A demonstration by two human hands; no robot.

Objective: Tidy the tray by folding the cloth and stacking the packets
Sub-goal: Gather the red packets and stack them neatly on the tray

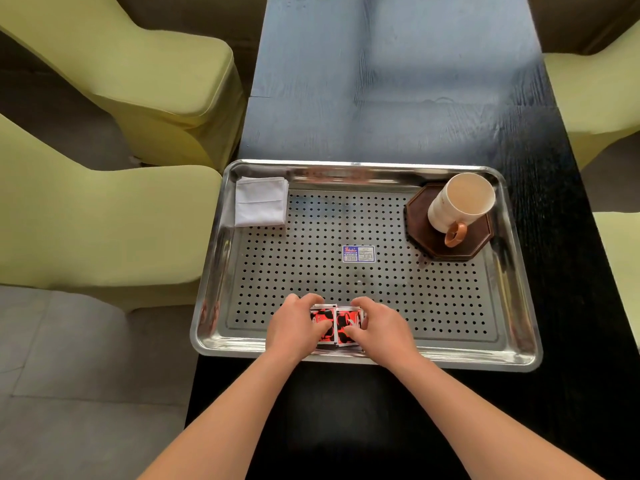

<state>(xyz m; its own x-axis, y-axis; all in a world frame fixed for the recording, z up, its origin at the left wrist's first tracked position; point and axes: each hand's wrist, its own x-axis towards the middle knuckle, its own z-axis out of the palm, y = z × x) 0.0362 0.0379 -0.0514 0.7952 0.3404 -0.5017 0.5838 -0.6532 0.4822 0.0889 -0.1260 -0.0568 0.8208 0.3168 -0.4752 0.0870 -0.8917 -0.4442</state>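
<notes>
A steel tray (516, 306) with a perforated floor lies on the dark table. In its far left corner sits a white cloth (261, 201), folded into a neat square. At the tray's near edge lie red-and-black packets (337, 325), side by side and partly stacked. My left hand (294, 327) grips them from the left, thumb across the top. My right hand (379, 329) grips them from the right, fingers curled over the far edge. Parts of the packets are hidden under both hands.
A white mug (457, 206) with a tan handle stands on a dark octagonal coaster (481, 237) in the tray's far right corner. A small blue label (358, 253) is stuck mid-tray. Yellow-green chairs (104, 220) flank the table (398, 81) on both sides.
</notes>
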